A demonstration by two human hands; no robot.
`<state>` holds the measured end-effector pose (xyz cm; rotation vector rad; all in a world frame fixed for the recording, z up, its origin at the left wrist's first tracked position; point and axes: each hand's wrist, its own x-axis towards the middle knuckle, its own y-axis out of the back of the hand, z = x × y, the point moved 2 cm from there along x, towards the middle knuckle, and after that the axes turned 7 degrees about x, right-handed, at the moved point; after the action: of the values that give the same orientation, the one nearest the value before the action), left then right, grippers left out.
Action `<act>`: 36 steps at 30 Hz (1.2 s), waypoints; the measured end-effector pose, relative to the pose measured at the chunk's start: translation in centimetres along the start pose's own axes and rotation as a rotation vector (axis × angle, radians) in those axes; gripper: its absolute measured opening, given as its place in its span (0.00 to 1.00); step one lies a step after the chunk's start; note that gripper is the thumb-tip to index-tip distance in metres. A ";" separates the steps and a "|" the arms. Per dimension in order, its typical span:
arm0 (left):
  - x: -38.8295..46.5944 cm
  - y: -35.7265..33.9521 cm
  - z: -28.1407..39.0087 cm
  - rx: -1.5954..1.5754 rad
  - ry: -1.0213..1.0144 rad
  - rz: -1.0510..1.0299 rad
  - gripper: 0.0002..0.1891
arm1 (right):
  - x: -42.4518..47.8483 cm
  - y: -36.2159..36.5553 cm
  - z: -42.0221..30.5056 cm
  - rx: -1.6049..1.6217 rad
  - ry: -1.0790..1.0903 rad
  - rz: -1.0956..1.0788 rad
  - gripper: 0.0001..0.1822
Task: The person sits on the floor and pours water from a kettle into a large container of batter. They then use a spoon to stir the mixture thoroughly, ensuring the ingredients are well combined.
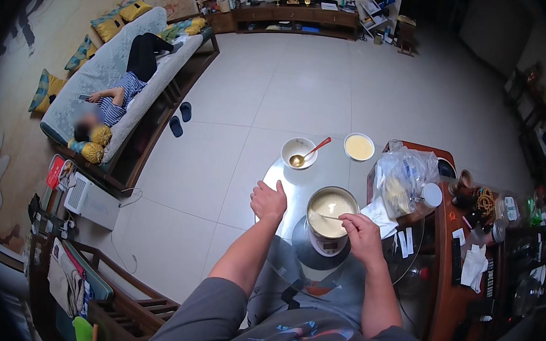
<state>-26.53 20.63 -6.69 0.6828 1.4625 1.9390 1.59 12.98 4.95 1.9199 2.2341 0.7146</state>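
My right hand grips the end of a thin utensil, whose other end dips into pale, creamy liquid. That liquid is in a round metal bowl, standing on a white kitchen scale with a small display. Over the left edge of the round glass table, my left hand is empty, its fingers loosely bent and thumb apart. Beyond it, a white bowl has a gold spoon with a red handle leaning in it. Farther right, another white bowl contains something pale yellow.
Right of the glass table, plastic bags and a white-lidded jar crowd a wooden table bearing many small items. A person lies on a sofa at left, near slippers. A wooden chair stands lower left.
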 end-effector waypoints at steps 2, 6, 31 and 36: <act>0.0 -0.2 -0.1 0.000 -0.003 0.006 0.31 | -0.2 0.6 -0.1 0.007 -0.021 -0.008 0.11; 0.0 -0.2 0.1 0.000 -0.003 -0.005 0.31 | -0.5 2.3 0.0 -0.081 -0.012 0.193 0.11; -0.3 0.9 0.2 -0.042 0.006 -0.066 0.33 | -0.3 2.2 0.2 -0.159 0.106 0.283 0.10; -0.2 0.6 0.2 -0.034 0.003 -0.050 0.33 | 0.1 1.5 -0.8 -0.301 0.185 0.331 0.07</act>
<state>-26.40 20.49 -6.08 0.6223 1.4322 1.9234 2.65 12.99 6.32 2.1570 1.7780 1.2399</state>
